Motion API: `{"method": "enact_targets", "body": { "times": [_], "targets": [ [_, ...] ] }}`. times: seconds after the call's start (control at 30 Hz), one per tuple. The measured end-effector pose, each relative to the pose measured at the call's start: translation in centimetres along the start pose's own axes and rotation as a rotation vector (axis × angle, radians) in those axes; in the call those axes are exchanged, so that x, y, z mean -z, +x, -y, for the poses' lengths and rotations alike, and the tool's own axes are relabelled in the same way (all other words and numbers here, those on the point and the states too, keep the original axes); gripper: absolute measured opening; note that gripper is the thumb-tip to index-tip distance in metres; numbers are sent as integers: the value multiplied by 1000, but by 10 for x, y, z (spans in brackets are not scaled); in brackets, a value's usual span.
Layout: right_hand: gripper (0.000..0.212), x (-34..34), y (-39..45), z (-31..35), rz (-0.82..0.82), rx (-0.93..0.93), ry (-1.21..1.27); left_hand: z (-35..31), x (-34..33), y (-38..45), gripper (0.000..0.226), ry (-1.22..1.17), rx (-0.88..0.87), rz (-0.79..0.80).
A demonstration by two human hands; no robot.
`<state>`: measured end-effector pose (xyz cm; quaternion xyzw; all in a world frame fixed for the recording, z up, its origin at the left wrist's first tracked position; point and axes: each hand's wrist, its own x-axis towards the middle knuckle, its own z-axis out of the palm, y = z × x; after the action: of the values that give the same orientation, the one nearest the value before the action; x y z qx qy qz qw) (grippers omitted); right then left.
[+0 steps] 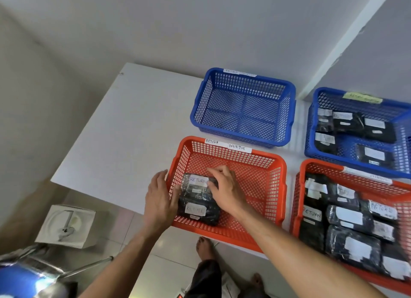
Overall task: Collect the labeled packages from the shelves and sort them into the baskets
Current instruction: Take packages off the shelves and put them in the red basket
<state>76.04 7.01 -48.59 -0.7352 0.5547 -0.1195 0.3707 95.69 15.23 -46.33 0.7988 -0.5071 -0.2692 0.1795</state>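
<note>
Packages in black wrap, two of them [196,199], lie at the left end of the near red basket [262,164], likely tucked there to leave room. The right hand [224,191] rests on them, fingers curled over the upper one marked "RETURN"; the left hand [159,199], fingers straight, presses the basket's outer wall, probably steadying it. The basket tag reads "RETURN OVERDUE".

White table [124,128] — two blue baskets [243,107] at back, two orange baskets [229,191] in front
</note>
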Motion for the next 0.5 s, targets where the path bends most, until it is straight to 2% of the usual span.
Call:
{"method": "enact_targets", "body": {
  "times": [0.07, 0.13, 0.33, 0.5],
  "targets": [
    [48, 21, -15, -5, -64, 63, 35, -26, -1, -5, 67, 55, -88, -95],
    [44, 51, -35, -14, -151, 123, 48, -61, -9, -12, 65, 72, -206, -113],
    [37, 175, -114, -82, -444, 225, 10, -196, -73, -51, 62, 43, -616, -32],
    [29, 280, -205, -183, -640, 187, -34, -321, -160, -111, 59, -56, -788, 42]
  ]
}}
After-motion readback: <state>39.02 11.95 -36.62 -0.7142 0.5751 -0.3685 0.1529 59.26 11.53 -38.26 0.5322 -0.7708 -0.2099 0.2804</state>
